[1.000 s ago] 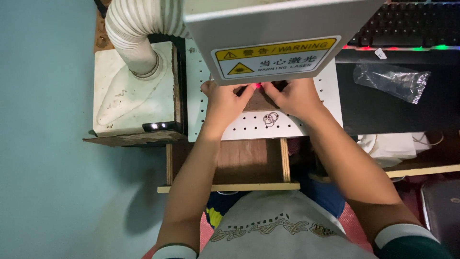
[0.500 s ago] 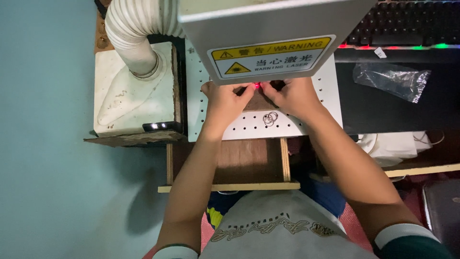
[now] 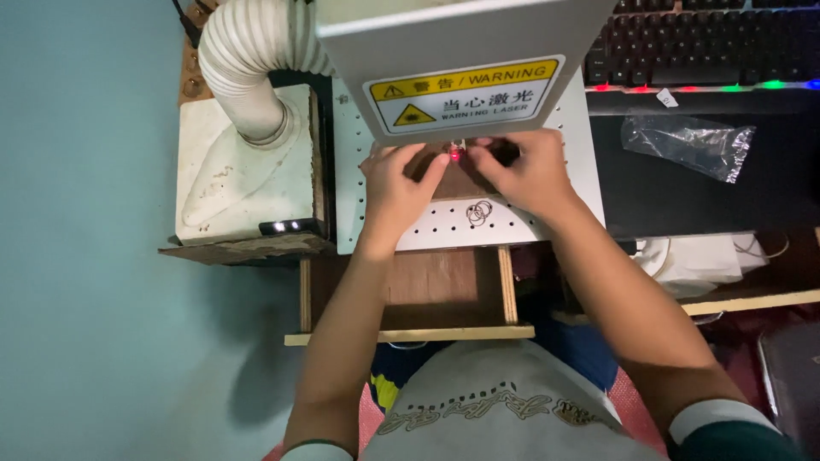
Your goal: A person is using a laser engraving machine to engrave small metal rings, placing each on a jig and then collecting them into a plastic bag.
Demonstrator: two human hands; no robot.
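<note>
Teal flooring is seen on the left, beside a white perforated surface [image 3: 530, 224] that sits below a boxy grey machine head [image 3: 461, 51] bearing a yellow warning label. Both hands are brought together just under that head. The left hand [image 3: 397, 183] and the right hand [image 3: 521, 175] are pinched from either side on a small metal piece [image 3: 457, 149], on which a red dot of light is seen; the piece is held above a brown block [image 3: 457, 181] that lies between the hands on the surface. How firmly the fingers are closed cannot be told, as the piece is tiny and partly hidden. A few thin wire rings [image 3: 478, 212] are laid on the surface just in front of the hands. A ribbed white hose [image 3: 243, 60] is run down into a pale box [image 3: 243, 183] on the left. A wooden drawer [image 3: 427, 290] is pulled open below. A dark keyboard [image 3: 709, 38] and a clear plastic bag [image 3: 688, 145] are placed to the right.
</note>
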